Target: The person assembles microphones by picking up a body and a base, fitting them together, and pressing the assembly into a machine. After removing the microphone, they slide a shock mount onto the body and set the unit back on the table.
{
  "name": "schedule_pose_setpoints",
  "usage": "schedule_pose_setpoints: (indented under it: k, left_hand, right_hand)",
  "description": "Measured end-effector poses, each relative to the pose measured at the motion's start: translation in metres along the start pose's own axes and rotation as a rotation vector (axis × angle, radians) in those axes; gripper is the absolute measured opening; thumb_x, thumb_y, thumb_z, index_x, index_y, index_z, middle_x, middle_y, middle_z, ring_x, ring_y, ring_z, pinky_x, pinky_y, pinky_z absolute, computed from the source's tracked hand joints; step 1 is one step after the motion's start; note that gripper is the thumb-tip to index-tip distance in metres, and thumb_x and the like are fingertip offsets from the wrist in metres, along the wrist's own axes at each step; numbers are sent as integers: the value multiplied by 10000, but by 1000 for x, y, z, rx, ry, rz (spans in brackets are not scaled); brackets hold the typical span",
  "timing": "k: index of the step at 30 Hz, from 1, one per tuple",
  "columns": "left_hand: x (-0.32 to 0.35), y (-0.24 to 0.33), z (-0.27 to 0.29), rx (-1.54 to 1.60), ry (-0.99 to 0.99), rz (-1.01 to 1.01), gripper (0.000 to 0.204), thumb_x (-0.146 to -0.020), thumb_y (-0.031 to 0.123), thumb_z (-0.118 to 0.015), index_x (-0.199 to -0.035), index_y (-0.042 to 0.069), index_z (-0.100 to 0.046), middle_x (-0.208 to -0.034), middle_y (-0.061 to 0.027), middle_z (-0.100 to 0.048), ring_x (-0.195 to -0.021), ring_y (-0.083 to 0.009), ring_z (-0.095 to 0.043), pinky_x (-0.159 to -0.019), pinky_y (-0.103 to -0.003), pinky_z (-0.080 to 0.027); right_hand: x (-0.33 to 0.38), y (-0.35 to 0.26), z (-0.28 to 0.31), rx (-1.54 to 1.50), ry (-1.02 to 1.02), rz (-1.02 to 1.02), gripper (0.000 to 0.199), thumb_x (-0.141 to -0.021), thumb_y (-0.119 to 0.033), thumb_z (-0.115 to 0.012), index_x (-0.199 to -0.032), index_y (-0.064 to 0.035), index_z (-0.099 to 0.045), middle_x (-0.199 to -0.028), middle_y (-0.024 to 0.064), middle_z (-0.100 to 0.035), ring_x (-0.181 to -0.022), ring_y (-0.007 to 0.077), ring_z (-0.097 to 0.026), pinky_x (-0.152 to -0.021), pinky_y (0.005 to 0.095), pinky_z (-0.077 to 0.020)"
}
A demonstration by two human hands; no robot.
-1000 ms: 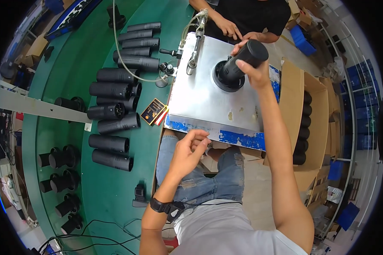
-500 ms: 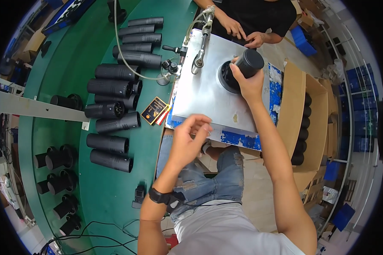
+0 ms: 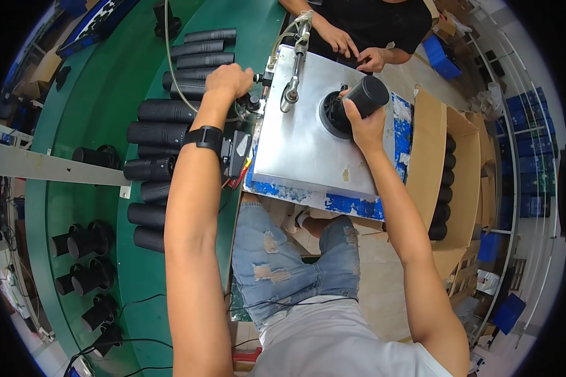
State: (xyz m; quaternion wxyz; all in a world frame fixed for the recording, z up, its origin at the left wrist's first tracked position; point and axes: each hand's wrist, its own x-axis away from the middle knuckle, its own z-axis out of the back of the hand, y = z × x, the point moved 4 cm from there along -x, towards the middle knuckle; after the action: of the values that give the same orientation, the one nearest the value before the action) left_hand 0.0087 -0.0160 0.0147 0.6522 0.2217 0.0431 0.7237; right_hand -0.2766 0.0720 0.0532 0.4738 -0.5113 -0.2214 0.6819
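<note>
Right hand (image 3: 366, 127) gripping black cylinder (image 3: 370, 92), left hand (image 3: 228, 80) at lever (image 3: 258, 78) (near box edge (image 3: 260, 147))

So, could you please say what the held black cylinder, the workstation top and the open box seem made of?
Black cylinder: probably plastic, matte, given its dull, even sheen. Workstation top: apparently bare metal, smooth, with bright grey reflections. Open box: dull cardboard, judging by its brown, folded flaps.

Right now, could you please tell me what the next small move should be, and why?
I would probably nudge the lever gently with the left hand: that hand is right at the lever, though its grip is partly hidden, while the right hand holds the black tube, its lower end at the round holder.
</note>
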Motion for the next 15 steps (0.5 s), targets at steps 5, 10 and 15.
schedule_pose_setpoints:
  k: [5, 10, 15]
  left_hand:
    - [2, -1, -6, -41, 33, -47, 637, -907, 549, -404, -1228, 34, -597, -1359, -211, -473, -1265, -400, -427, -1039, -451, -365]
    - [70, -40, 16, 292, 608, -205, 542, -923, 444, -501, -1261, 22, -543, -1334, -183, -492, -1249, -383, -431, -1047, -429, -342]
    - [267, -8, 103, 621, 1080, -627, 472, -741, 264, -691, -1106, -11, -575, -1111, -192, -583, -1070, -377, -530, -950, -435, -411]
  right_hand:
    - [2, 1, 2, -43, 17, -12, 204, -842, -162, -677, -966, -6, -628, -928, 69, -673, -864, 149, -626, -829, 290, -475]
    - [-38, -38, 21, -137, 194, 5, 396, -888, -358, -602, -1007, 19, -608, -948, 106, -653, -887, 202, -615, -841, 334, -478]
    - [-50, -188, 65, -449, 220, 248, 563, -862, -428, -638, -1112, 59, -508, -1058, 179, -609, -1015, 267, -605, -957, 369, -455]
